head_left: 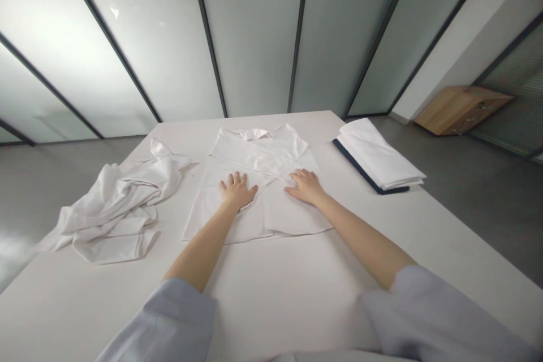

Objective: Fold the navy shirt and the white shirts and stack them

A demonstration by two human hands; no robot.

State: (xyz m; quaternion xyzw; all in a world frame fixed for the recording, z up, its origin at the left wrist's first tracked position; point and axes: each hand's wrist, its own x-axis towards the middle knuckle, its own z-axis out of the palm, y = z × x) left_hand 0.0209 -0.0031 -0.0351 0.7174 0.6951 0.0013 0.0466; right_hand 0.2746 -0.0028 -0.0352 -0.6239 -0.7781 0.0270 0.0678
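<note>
No text, label or number seems readable in this slightly soft view.

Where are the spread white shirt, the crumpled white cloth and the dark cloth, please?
White shirt [270,202], head view: middle of its fabric.
Crumpled white cloth [121,198], head view: middle of the heap.
Dark cloth [358,166], head view: its exposed edge.

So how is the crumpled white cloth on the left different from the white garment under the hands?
The crumpled cloth lies bunched in loose folds, while the garment is spread mostly flat.
The crumpled cloth is untouched; the garment has the left hand and right hand on it.
Both are white and lie on the table.
</note>
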